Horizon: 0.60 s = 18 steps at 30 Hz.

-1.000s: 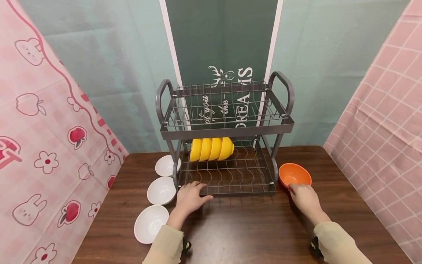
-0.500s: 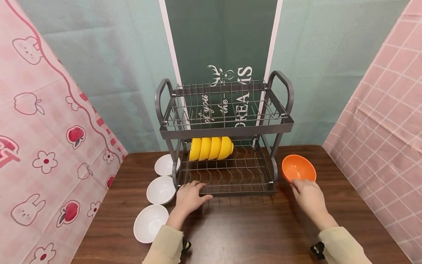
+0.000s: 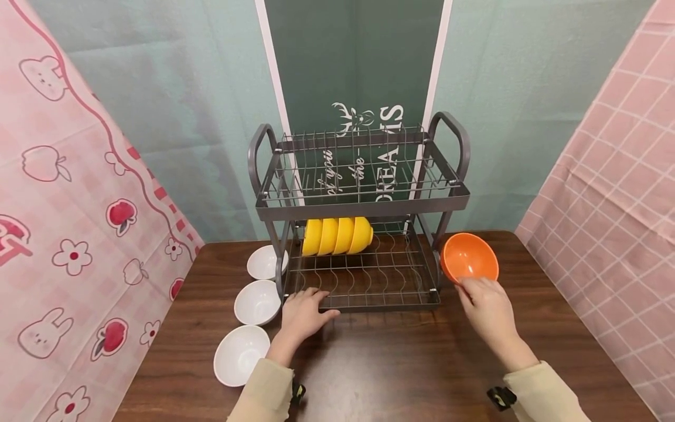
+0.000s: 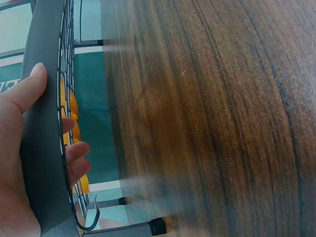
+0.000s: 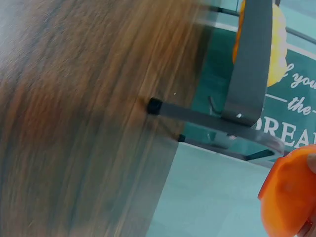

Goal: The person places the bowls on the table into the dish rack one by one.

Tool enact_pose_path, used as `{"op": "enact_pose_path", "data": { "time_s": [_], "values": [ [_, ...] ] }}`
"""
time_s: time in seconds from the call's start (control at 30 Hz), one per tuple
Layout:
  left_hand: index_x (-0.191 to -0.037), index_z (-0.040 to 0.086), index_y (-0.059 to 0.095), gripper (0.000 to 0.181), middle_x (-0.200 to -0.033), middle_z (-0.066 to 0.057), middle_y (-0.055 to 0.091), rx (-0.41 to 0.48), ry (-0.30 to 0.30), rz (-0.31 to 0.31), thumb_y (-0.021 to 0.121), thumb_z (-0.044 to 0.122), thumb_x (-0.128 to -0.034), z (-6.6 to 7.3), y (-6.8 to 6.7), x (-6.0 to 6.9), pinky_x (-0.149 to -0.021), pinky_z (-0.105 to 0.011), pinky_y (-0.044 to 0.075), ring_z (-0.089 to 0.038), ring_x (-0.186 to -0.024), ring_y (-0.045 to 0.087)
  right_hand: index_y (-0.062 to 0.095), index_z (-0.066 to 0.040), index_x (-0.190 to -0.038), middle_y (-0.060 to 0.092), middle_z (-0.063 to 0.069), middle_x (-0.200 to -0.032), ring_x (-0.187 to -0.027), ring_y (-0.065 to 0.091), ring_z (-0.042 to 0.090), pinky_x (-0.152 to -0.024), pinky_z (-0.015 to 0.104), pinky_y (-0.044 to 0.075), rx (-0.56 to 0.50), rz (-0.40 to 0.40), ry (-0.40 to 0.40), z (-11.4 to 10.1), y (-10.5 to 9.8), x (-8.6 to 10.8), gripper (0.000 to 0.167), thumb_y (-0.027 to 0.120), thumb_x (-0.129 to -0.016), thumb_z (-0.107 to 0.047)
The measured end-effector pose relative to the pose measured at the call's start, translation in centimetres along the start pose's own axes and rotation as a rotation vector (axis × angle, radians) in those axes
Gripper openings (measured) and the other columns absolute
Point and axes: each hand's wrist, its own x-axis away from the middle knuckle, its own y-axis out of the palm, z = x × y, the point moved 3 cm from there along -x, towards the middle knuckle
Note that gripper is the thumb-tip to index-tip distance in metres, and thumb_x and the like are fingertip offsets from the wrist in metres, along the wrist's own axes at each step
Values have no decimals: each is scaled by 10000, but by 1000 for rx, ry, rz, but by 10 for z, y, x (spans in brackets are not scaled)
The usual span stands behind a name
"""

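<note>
An orange bowl point(image 3: 469, 258) is pinched at its near rim by my right hand point(image 3: 489, 310), tilted beside the right side of the dark dish rack point(image 3: 364, 208). In the right wrist view the orange bowl point(image 5: 289, 192) shows at the lower right edge, off the tabletop. My left hand point(image 3: 303, 316) grips the front rail of the lower tier near its left corner. The left wrist view shows this hand point(image 4: 19, 148) with its thumb on one side of the rail point(image 4: 44, 123) and fingertips through the wires. Several yellow bowls point(image 3: 337, 236) stand on edge in a row at the lower tier's back left.
Left of the rack, three white bowls point(image 3: 257, 303) stand in a line on the brown wooden table point(image 3: 390, 363). The rack's upper tier holds nothing. Behind hangs a green curtain point(image 3: 211, 117), with pink cloths at the left point(image 3: 95, 223) and right point(image 3: 622, 193).
My right hand has lifted the orange bowl from the table, moved it away from me, tilted it and brought it back left toward the rack. The left hand has stayed in place.
</note>
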Motion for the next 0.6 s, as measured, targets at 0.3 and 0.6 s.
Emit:
{"op": "enact_pose_path", "data": {
  "time_s": [0.3,0.6],
  "values": [
    [-1174,233,630,586,-1159,-32,620,-4,-2,8,577,642,-758,1,0,2,-924,-427,429,-279,-1068,580,662,-37,-790,676,128,-736,-686,587,293,-688,433,443,-29,6,-22,-19,4,-6,110,724,-700,-28],
    [-1168,236,634,589,-1151,-30,624,-7,-4,26,575,650,-754,0,2,0,-918,-425,432,-278,-1059,584,659,-30,-825,679,106,-746,-692,579,282,-694,435,436,-50,53,-93,-33,11,-8,188,585,-877,-195]
  ]
}}
